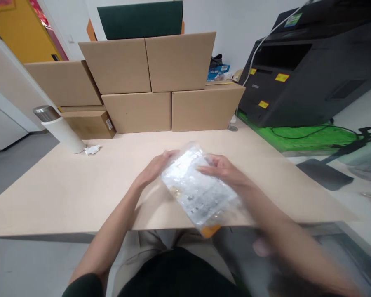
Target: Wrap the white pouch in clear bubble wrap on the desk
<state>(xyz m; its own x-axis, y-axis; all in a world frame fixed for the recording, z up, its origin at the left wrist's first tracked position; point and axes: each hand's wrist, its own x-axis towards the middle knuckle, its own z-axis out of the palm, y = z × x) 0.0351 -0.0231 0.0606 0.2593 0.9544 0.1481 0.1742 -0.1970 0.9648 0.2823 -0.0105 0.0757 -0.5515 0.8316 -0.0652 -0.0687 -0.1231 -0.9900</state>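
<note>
Both hands, left [154, 167] and right [224, 169], grip a clear plastic packet [198, 187] (blurred) above the table [64, 194].

The table [80, 194] has a pale wood-effect top with a straight near edge. Taking the white cylindrical flask [62, 130] with a metal cap as landmark, it stands upright at the far left of the top. A crumpled white tissue [92, 149] lies just right of the flask. Cardboard boxes [154, 82] are stacked in two tiers behind and to the right of the flask, along the far edge. A black printer [303, 70] stands well to the right of the flask, beyond the boxes.
</note>
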